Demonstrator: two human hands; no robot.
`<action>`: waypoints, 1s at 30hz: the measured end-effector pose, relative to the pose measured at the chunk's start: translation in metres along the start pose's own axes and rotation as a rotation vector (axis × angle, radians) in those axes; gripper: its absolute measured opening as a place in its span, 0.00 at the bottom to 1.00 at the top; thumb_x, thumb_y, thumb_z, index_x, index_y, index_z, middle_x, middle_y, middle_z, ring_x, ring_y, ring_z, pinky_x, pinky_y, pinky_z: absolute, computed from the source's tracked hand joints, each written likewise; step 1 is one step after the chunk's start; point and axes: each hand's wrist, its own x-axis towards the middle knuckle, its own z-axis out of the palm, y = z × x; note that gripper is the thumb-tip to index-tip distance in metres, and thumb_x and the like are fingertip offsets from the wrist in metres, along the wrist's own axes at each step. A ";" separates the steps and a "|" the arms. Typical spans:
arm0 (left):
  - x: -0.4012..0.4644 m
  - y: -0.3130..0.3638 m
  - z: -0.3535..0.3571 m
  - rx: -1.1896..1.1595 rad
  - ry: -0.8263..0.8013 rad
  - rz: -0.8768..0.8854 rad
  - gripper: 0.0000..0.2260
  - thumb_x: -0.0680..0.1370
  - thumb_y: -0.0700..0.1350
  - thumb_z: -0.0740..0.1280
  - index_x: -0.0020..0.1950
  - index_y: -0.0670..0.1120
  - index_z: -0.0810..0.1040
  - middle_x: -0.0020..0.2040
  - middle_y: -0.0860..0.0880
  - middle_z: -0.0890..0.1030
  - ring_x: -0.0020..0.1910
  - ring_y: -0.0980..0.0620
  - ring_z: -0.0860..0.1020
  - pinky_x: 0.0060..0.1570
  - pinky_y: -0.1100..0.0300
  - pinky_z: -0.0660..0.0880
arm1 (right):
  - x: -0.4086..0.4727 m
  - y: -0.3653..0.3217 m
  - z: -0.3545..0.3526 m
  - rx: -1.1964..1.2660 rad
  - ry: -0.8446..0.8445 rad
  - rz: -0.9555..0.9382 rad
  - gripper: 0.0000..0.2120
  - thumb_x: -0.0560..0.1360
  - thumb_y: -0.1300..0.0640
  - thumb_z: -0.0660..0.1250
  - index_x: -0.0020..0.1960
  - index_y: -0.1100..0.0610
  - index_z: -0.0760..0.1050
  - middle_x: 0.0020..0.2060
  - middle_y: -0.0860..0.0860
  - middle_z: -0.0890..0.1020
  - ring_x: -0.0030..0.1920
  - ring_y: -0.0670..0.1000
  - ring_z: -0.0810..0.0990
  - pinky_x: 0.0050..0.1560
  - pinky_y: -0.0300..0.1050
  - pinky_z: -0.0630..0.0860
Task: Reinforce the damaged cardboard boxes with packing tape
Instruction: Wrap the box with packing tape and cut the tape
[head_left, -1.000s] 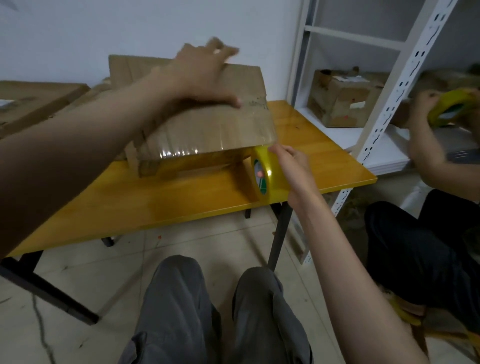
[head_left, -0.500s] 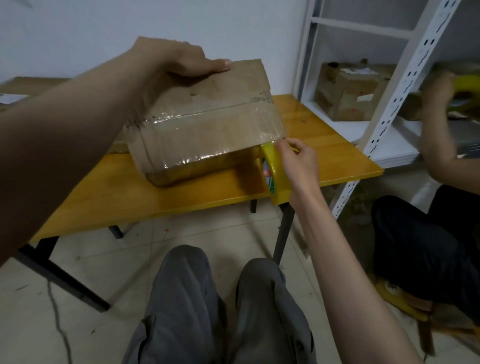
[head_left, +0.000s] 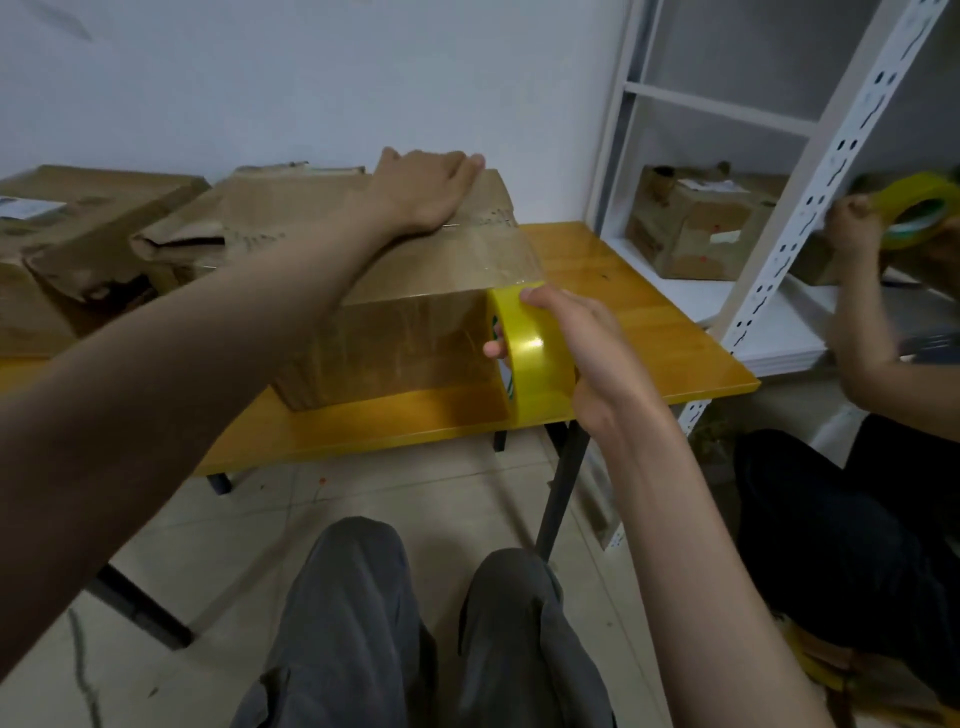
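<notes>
A worn brown cardboard box (head_left: 405, 322) lies flat on the yellow table (head_left: 670, 338), its near face glossy with tape. My left hand (head_left: 423, 189) rests palm down on the box's far top edge, fingers straight. My right hand (head_left: 576, 343) grips a yellow roll of packing tape (head_left: 530, 353) at the box's near right corner. A strip of tape runs from the roll across the box's front face.
More damaged cardboard boxes (head_left: 78, 244) crowd the table's left and back. A white metal shelf (head_left: 779, 218) stands at the right with another box (head_left: 691, 228) on it. Another person (head_left: 857, 249) at the right holds a second tape roll (head_left: 914, 208). My knees are below the table.
The box was tilted up on its edge and now lies flat on the table. My left hand moved from gripping its top edge to resting on it. My right hand stayed at the corner with the roll.
</notes>
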 end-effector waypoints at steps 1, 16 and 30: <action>0.003 0.006 0.001 0.007 -0.032 -0.019 0.28 0.84 0.63 0.42 0.67 0.49 0.73 0.67 0.42 0.77 0.68 0.40 0.73 0.70 0.39 0.57 | 0.000 0.000 0.001 0.029 -0.018 -0.004 0.18 0.81 0.55 0.66 0.64 0.66 0.77 0.40 0.61 0.86 0.38 0.54 0.87 0.46 0.50 0.81; 0.025 0.023 0.031 -0.025 -0.375 -0.150 0.47 0.63 0.80 0.52 0.73 0.52 0.68 0.73 0.45 0.72 0.70 0.40 0.70 0.68 0.41 0.65 | -0.016 0.018 0.029 0.130 -0.125 -0.271 0.17 0.83 0.56 0.63 0.71 0.57 0.69 0.50 0.59 0.87 0.39 0.56 0.85 0.41 0.44 0.81; 0.028 0.020 0.036 -0.059 -0.367 -0.108 0.41 0.71 0.76 0.52 0.74 0.51 0.67 0.71 0.46 0.73 0.68 0.41 0.71 0.67 0.43 0.64 | -0.033 0.101 0.038 0.024 0.071 -0.082 0.18 0.82 0.47 0.64 0.69 0.52 0.70 0.32 0.56 0.84 0.40 0.52 0.85 0.52 0.47 0.79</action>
